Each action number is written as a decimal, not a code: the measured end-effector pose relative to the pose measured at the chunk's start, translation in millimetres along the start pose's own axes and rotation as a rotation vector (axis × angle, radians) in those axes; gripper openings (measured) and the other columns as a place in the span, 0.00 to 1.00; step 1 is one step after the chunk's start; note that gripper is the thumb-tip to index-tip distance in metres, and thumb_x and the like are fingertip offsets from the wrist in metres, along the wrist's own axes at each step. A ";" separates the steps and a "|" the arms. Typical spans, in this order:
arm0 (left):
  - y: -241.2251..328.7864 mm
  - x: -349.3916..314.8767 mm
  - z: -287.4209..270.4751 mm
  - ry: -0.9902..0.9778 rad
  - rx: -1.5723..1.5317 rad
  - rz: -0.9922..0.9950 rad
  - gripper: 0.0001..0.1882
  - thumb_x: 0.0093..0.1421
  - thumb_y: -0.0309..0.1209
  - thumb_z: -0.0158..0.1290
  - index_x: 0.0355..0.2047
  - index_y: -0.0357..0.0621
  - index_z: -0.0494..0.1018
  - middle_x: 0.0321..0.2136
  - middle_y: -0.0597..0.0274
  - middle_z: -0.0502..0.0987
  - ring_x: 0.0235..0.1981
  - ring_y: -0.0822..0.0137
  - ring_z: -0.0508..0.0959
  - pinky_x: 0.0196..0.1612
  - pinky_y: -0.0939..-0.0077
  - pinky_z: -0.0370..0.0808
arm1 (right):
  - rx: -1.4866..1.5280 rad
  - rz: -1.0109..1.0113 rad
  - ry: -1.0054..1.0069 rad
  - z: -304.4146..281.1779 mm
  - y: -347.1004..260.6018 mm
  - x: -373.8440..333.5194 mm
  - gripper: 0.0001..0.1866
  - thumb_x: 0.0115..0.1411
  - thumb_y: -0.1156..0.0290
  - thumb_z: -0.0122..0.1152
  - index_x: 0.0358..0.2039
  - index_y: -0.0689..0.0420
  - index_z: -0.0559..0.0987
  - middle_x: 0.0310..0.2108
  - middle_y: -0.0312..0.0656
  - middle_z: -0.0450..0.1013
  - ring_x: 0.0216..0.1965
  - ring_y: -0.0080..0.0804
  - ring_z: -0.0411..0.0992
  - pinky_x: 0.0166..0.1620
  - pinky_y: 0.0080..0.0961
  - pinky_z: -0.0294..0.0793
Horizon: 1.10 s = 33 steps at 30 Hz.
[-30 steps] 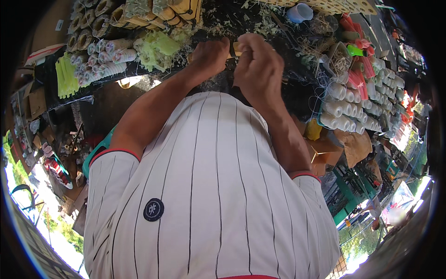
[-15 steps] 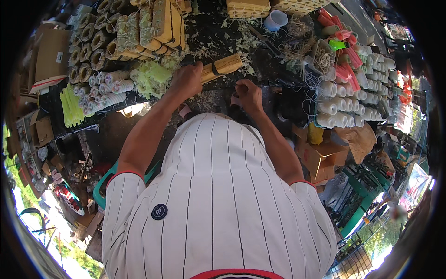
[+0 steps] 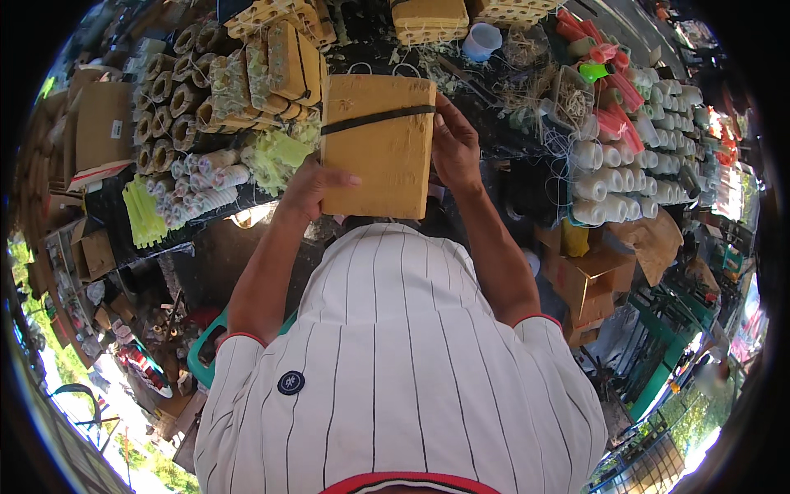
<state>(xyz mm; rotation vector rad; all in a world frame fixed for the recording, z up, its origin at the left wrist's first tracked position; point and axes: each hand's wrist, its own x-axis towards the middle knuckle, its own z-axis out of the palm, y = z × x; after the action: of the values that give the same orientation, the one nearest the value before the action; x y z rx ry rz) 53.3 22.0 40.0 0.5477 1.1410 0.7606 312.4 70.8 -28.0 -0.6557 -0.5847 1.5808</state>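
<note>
Block (image 3: 378,165), flat, rectangular, yellow-brown, 1 black band (image 3: 378,119) across: held before white pinstriped shirt (image 3: 395,362). Left hand (image 3: 314,183): grasping left edge, thumb on face. Right hand (image 3: 457,146): half-curled at upper right edge; cannot tell if gripping.

Matt, slightly rough yellowish block (image 3: 378,169)

Black-covered table (image 3: 505,138) carries, left to right: a bundle of slim yellow-green strips (image 3: 145,214), a heap of pale green scraps (image 3: 276,158), a translucent bluish plastic cup (image 3: 481,43), and rows of white cylindrical rolls (image 3: 613,185).
</note>
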 end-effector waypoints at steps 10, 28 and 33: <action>-20.0 -6.4 14.7 -0.229 -0.395 -0.076 0.40 0.49 0.23 0.66 0.64 0.30 0.66 0.52 0.46 0.78 0.51 0.51 0.83 0.55 0.55 0.84 | 0.108 -0.038 -0.020 7.6 -26.9 7.8 0.10 0.70 0.77 0.63 0.50 0.67 0.81 0.44 0.45 0.83 0.41 0.30 0.82 0.49 0.27 0.84; -15.7 34.9 38.9 -0.018 -0.117 0.112 0.29 0.51 0.21 0.66 0.55 0.27 0.75 0.44 0.49 0.83 0.42 0.59 0.86 0.44 0.66 0.85 | -0.277 0.471 -0.140 2.9 -54.5 -33.4 0.36 0.67 0.67 0.69 0.69 0.68 0.63 0.61 0.50 0.72 0.60 0.36 0.74 0.61 0.34 0.75; 46.7 116.4 66.2 0.057 0.060 0.190 0.26 0.51 0.22 0.68 0.51 0.27 0.78 0.42 0.50 0.84 0.40 0.61 0.86 0.42 0.66 0.84 | -0.208 0.318 -0.021 -19.5 -48.5 50.6 0.27 0.71 0.65 0.65 0.64 0.68 0.71 0.55 0.47 0.76 0.54 0.31 0.77 0.57 0.31 0.77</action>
<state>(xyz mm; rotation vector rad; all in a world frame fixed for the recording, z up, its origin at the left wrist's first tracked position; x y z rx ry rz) 129.3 140.9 26.8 0.6956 1.1787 0.9122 356.6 126.2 -11.7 -0.9244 -0.6925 1.8382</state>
